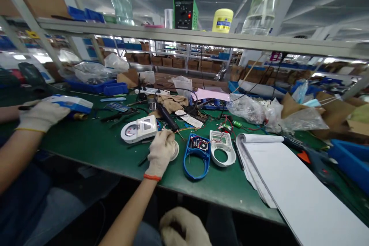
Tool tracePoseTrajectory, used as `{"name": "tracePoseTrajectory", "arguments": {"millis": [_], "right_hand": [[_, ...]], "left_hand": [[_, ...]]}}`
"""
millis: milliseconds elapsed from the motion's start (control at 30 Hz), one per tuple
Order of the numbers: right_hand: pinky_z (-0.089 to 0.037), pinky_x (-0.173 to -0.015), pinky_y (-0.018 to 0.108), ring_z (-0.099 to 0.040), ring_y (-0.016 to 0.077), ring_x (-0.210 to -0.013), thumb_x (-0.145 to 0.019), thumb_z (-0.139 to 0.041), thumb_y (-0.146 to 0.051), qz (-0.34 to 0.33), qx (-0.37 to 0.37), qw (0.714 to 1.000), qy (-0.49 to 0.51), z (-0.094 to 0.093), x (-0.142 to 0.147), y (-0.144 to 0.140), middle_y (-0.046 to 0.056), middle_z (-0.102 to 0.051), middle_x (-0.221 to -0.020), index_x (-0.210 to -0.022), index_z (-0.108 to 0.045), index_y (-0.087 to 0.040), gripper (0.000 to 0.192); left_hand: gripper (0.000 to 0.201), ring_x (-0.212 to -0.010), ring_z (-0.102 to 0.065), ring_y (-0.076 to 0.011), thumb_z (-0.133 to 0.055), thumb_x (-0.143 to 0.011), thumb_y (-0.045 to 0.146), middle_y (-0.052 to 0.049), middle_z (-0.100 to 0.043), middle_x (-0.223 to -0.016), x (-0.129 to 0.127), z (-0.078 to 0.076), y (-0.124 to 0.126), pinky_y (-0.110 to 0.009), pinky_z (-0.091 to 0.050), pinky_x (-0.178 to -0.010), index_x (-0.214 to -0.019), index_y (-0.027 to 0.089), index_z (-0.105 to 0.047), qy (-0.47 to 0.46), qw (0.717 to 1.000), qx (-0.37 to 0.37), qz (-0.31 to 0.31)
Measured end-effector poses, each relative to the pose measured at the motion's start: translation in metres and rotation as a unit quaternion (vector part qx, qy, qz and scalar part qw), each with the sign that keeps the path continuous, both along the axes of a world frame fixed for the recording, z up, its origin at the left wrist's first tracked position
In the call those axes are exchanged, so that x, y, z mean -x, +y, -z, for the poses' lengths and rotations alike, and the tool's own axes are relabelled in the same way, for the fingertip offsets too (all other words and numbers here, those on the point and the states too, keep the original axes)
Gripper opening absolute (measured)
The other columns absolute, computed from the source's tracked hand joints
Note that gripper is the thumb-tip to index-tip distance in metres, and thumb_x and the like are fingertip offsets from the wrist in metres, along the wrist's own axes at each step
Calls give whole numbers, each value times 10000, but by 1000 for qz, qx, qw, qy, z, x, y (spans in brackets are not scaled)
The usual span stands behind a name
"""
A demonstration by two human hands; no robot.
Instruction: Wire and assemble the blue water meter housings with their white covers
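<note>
My left hand (160, 152), in a white knit glove with an orange cuff, is closed at the edge of a round white part (174, 151); the fingertips are partly hidden. Low in front of the bench, my gloved right hand (186, 227) is loosely curled, with nothing visible in it. To the right of my left hand lie a blue housing (196, 172) with a small speaker-like part and wires inside, and a white ring-shaped housing (223, 161). A white device with a round window (140, 128) rests to the left. Just beyond the fingers is a black-handled tool (167, 117) with a cord.
At left, a co-worker's gloved hand (43, 115) touches a blue-and-white box (70, 103). On the right lie a paper pad (300, 184), a power tool (314, 161) and a blue bin (351, 161). Bags and wires clutter the back; a shelf (201, 34) crosses above.
</note>
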State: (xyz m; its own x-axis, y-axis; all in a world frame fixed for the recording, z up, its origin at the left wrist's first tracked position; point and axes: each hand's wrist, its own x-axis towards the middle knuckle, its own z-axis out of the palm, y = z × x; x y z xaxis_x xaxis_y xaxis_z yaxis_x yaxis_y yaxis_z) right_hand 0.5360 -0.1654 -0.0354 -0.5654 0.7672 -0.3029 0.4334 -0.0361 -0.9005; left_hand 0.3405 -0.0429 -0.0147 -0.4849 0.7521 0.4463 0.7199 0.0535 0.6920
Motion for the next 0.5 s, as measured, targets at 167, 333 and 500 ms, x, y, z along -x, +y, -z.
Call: {"name": "tracePoseTrajectory", "arguments": {"millis": [167,333,500], "right_hand": [[-504,-943,318,-665,217,-1059,-916,-543,-344,152,-134,971,128,-29,27,26,67,-706,-1166,-1221,-641,-220,344],[-499,-1005,399,-638,283,-1176,-901,-558,-426,193,-178,955,138,-30,76,50,154,-587,-1395,-1514,-361,-151,700],[-522,-958,417,-674,295,-1107,-946,-479,-589,169,-130,962,169,-29,86,58,129,-664,-1287,-1552,-300,-174,757]], "left_hand": [[280,-934,-633,-184,-551,-962,412,-52,-666,-984,1,10,-10,-411,-522,-886,-992,149,-643,-108,989,-82,-56],[293,-897,-627,-176,-556,-934,435,-40,-680,-942,-6,6,-31,-378,-504,-886,-991,168,-664,-179,975,-115,-67],[280,-867,-633,-169,-596,-870,447,-19,-696,-918,-10,-12,-46,-284,-500,-821,-956,194,-680,-230,966,-113,-28]]}}
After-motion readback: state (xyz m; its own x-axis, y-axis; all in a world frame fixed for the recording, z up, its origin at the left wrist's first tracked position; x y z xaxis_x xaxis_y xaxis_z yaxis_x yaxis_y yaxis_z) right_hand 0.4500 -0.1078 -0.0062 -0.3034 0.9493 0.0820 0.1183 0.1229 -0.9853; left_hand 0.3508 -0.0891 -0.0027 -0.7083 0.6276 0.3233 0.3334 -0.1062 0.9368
